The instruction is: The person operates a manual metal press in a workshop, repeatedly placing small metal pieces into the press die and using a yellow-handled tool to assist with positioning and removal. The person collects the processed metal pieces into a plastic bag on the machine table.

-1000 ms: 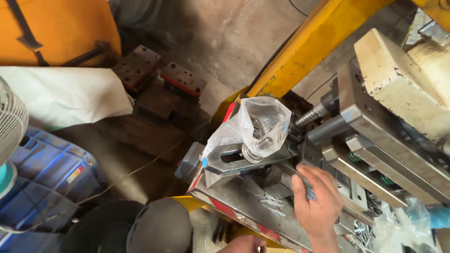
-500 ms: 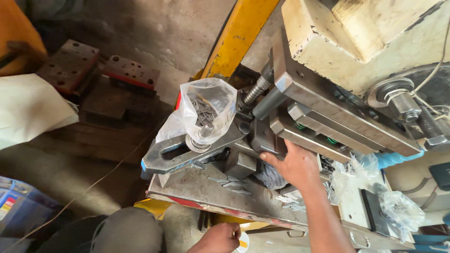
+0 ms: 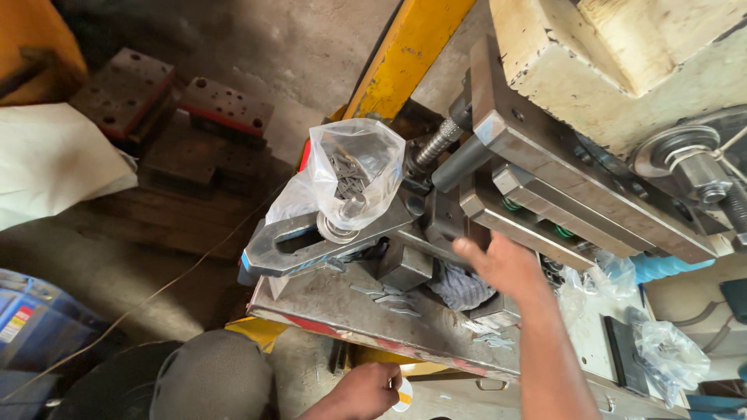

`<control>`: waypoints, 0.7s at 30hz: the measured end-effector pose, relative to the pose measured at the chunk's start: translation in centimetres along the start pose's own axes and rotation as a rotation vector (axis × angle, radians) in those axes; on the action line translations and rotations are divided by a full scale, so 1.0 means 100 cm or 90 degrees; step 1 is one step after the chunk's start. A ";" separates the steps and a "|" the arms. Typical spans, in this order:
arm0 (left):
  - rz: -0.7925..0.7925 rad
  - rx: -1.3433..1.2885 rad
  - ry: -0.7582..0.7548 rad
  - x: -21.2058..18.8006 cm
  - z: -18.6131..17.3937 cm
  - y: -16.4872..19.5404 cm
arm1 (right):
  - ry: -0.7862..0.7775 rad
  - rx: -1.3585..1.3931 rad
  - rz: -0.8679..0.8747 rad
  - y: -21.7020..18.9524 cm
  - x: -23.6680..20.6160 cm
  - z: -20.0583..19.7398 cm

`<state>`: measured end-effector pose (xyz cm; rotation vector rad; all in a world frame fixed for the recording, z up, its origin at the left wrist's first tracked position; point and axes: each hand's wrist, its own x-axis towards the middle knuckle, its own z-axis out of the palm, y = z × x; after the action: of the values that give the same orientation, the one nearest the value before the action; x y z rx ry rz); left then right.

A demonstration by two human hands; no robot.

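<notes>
R hand [image 3: 504,268] is out over the press bed, palm down, fingers loosely spread w/ nothing gripped that I can see; fingertips reach toward the dark steel die block [image 3: 447,222] right ahead of them. Just under & left of that hand sits a crumpled grey rag [image 3: 461,286], touching or nearly so, can't tell which. L hand [image 3: 366,391] is low, near the body, fingers curled on a small white round thing [image 3: 402,395], mostly hidden.

Left of the R hand: small flat metal pieces [image 3: 387,299] scattered on the steel plate [image 3: 327,303]. Further left, a slotted clamp bar [image 3: 311,241] w/ a clear plastic bag [image 3: 354,175] of metal parts resting on it. Beyond the fingertips, the press ram [image 3: 568,187] & guide rods. To the right of the hand, more crumpled clear bags [image 3: 661,354]. Far off left on the floor, spare die plates [image 3: 171,109].
</notes>
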<state>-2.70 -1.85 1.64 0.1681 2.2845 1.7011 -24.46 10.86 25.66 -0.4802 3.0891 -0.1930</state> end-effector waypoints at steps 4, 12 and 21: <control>0.007 0.007 -0.015 -0.003 -0.002 0.000 | -0.065 0.016 0.020 0.012 0.020 -0.004; 0.006 0.017 0.008 -0.003 -0.001 0.001 | 0.110 -0.047 -0.094 -0.013 -0.015 -0.004; 0.010 0.024 -0.005 0.000 0.002 0.000 | 0.255 -0.024 -0.248 -0.061 -0.044 -0.016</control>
<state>-2.67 -1.66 1.60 0.2011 2.3174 1.6622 -18.49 6.58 27.97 -1.1805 3.3433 -0.2612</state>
